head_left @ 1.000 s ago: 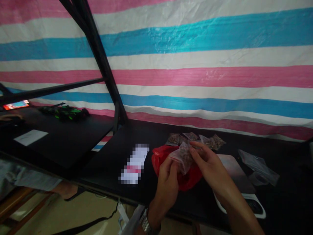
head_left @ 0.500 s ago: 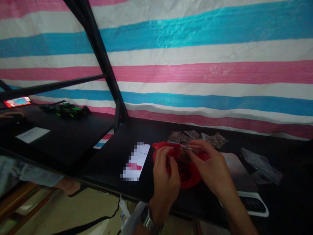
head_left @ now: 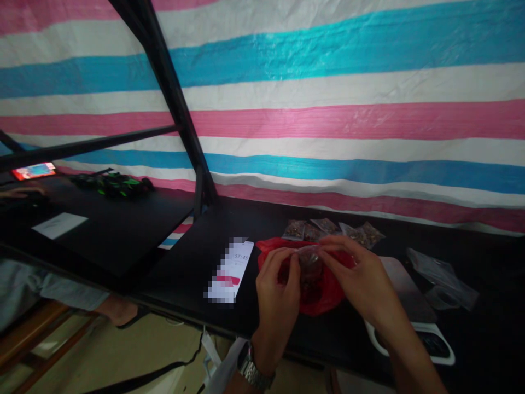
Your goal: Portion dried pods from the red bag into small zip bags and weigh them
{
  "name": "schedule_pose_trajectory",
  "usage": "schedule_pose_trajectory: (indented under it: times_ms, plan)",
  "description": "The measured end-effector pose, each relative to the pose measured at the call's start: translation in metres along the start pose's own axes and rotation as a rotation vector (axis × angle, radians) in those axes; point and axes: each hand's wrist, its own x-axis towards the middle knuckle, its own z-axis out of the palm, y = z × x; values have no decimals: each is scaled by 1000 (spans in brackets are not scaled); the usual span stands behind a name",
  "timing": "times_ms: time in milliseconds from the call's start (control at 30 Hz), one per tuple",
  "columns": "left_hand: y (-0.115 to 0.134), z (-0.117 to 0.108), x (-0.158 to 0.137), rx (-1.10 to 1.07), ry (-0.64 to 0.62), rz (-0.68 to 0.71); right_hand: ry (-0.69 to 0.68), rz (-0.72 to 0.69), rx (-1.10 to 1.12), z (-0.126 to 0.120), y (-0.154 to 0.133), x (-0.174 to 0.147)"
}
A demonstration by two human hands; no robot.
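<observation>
Both my hands pinch the top edge of a small clear plastic bag (head_left: pixel 310 264) over an opened red plastic bag (head_left: pixel 324 295). My left hand (head_left: pixel 279 287) grips its left corner, thumb against fingers. On the other corner my right hand (head_left: pixel 356 273) closes with thumb and fingertips. Something dark shows in or behind the clear bag; I cannot tell which. Dark contents inside the red bag are mostly hidden. Just behind lie several small clear bags (head_left: pixel 365 234) filled with brownish bits. A flat scale with a metal plate (head_left: pixel 406 290) sits under and beside my right forearm.
A phone (head_left: pixel 233 271) with a timer lies left of the red bag. Clear empty-looking bags (head_left: pixel 443 279) lie at the right. On the neighbouring table are a green-black toy car (head_left: pixel 123 185), a white paper (head_left: pixel 60 225) and another person's hand (head_left: pixel 22 192). A black metal frame (head_left: pixel 176 109) rises behind.
My hands have come to hold the clear bag by both top corners, and it now hangs more upright and visible between them. The view has shifted slightly.
</observation>
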Motion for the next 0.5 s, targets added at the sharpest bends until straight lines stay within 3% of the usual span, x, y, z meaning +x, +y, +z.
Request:
schedule_pose_trajectory:
  times_ms: [333,500]
  plan:
    - [-6,-2,-1,-64,39,-2,-18,-55,-261,-3,1,-6]
    - [-13,-1,-3,11,12,29,31,-63,-212,-2,4,-4]
